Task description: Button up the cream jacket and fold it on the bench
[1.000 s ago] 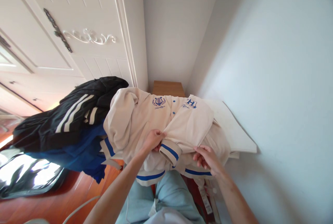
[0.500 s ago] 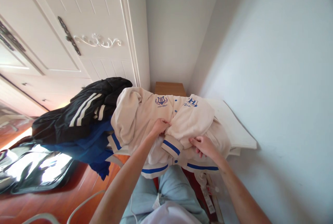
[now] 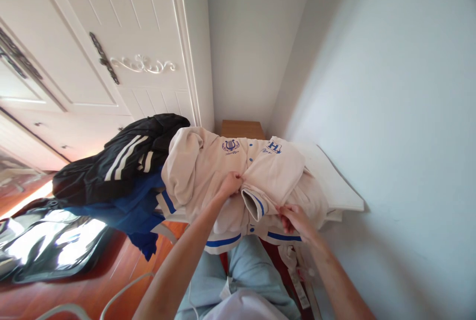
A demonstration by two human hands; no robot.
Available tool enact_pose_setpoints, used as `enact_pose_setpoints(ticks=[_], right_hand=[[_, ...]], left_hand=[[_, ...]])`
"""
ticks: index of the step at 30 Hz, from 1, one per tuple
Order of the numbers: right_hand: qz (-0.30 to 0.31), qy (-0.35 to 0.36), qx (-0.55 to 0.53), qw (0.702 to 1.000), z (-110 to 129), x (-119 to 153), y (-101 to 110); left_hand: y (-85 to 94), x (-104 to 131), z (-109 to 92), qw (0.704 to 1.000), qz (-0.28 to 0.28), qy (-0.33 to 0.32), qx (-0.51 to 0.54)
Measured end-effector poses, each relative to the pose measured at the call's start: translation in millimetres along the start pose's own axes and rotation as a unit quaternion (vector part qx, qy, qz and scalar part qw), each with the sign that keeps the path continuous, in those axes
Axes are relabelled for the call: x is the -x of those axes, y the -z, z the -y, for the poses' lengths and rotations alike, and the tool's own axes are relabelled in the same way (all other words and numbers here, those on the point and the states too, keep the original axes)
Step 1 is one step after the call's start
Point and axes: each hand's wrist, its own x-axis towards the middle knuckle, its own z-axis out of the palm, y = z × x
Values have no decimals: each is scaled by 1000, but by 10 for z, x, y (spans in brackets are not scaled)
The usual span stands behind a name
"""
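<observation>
A cream jacket point(image 3: 208, 161) with blue emblems, snap buttons and blue-striped trim lies spread in front of me. One sleeve point(image 3: 275, 176) is folded across its front, the cuff point(image 3: 254, 204) opening toward the lower left. My left hand point(image 3: 232, 183) pinches the sleeve's edge just above the cuff. On the other side, my right hand point(image 3: 293, 217) grips the sleeve fabric beside the cuff with closed fingers.
Black clothing with white stripes point(image 3: 130, 161) and a blue garment point(image 3: 130, 206) are heaped at the left. An open suitcase point(image 3: 59, 250) lies on the floor. White board point(image 3: 334, 181) under the jacket reaches the right wall; a wardrobe point(image 3: 148, 13) stands at the back left.
The cuff has turned so that its opening shows. My right hand has moved slightly down and right with the sleeve fabric; my left hand has shifted little.
</observation>
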Motion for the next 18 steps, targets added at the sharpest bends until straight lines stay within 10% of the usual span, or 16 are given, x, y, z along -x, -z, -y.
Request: enact_pose_setpoints(ticks=[4,11,18], right_hand=[[66,-39,86,993,-69,5,166],[-96,298,157,937,603,-352,195],[-87,409,392,819,987,-1396,132]], left_hand=[[-11,73,-3,1000,-17,-10,-21],[-59,605,-50,954,-78,-205,-203],[-23,1019,168,998,16,-69,-3]])
